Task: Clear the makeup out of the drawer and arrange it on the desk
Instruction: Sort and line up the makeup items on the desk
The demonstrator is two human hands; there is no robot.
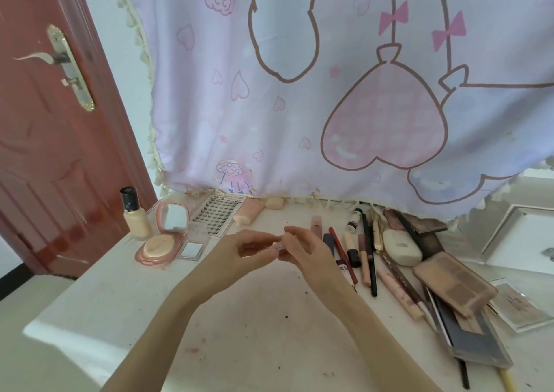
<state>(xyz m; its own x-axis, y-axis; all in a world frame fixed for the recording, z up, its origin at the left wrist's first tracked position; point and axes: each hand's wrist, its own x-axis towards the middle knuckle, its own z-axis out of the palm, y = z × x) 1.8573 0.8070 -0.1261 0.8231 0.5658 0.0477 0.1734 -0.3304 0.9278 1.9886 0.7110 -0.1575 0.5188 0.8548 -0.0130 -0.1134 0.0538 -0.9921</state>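
Both hands, left hand (247,246) and right hand (302,250), meet in a shared grip, pinching a small clear-capped item (278,246) above the worktop (239,316); fingers hide most of it. Right of the grip lie pencils and tubes (364,253), partly overlapping.

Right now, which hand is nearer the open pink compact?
Left. The left hand is just right of the open pink compact; the right hand lies farther right, beside the pencils.
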